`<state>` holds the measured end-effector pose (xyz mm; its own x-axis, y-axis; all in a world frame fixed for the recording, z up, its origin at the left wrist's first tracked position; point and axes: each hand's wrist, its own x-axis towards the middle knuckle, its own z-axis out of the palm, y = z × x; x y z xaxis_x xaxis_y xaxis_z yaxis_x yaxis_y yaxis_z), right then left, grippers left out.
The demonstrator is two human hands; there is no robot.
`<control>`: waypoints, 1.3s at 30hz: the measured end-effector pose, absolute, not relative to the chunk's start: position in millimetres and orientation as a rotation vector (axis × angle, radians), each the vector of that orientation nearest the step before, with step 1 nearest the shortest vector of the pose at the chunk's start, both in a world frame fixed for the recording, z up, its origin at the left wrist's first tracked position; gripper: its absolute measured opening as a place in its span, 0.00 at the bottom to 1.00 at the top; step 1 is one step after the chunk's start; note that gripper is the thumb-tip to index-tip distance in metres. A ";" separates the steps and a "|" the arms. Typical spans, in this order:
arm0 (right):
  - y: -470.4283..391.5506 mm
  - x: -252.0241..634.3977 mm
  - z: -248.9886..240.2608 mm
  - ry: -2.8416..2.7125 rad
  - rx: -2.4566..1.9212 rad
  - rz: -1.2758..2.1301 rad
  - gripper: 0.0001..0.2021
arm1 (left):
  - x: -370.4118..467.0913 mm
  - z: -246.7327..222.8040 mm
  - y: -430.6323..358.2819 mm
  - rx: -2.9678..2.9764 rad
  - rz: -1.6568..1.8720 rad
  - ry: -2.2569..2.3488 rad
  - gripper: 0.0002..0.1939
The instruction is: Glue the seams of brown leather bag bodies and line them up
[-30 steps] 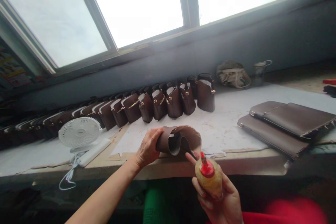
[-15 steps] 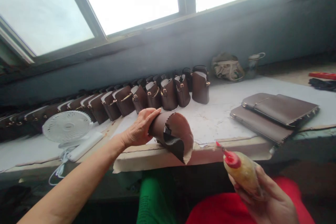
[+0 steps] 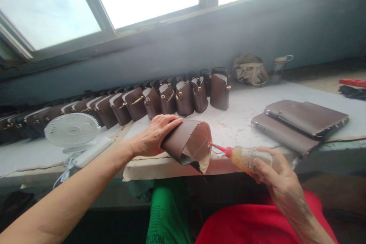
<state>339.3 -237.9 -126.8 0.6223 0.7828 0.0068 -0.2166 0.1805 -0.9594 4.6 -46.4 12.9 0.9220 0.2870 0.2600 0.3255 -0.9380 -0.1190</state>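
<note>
- Left hand (image 3: 156, 135) clamped on rolled brown piece (image 3: 180, 139), over table's (image 3: 237, 120) front edge.
- Right hand (image 3: 277, 175) wrapped round squeeze bottle (image 3: 248, 159).
- Red nozzle (image 3: 221, 147), earlier well apart, now at piece's open rim; contact unclear.

The panel (image 3: 183, 133), brown with a toothed edge and paler inner face, is curled into an open tube, tilted at the front edge of the surface (image 3: 160, 169) with its mouth facing right. The bottle (image 3: 243, 158), clear with amber staining, is held nearly horizontal, its red nozzle (image 3: 221, 148) pointing left; the tip is at the panel's mouth, contact indeterminable.
</note>
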 end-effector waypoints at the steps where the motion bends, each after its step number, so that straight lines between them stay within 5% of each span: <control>1: -236.5 341.0 -126.3 -0.624 -1.239 0.729 0.30 | 5.5 13.5 -45.8 -2.931 -0.354 -0.469 0.63; 16: -192.6 373.3 -109.7 -1.012 -1.493 0.510 0.30 | 23.1 19.8 -23.0 -3.034 -0.097 -0.464 0.68; 24: -205.2 387.1 -97.6 -1.169 -1.466 0.770 0.25 | 24.6 19.0 -19.1 -3.009 -0.066 -0.428 0.70; 32: -176.0 393.6 -111.3 -1.103 -1.524 0.477 0.26 | 22.2 17.6 -18.8 -3.014 -0.053 -0.440 0.68; 39: -199.7 389.0 -104.2 -1.211 -1.479 0.713 0.25 | 25.1 20.3 -26.7 -2.995 0.019 -0.450 0.65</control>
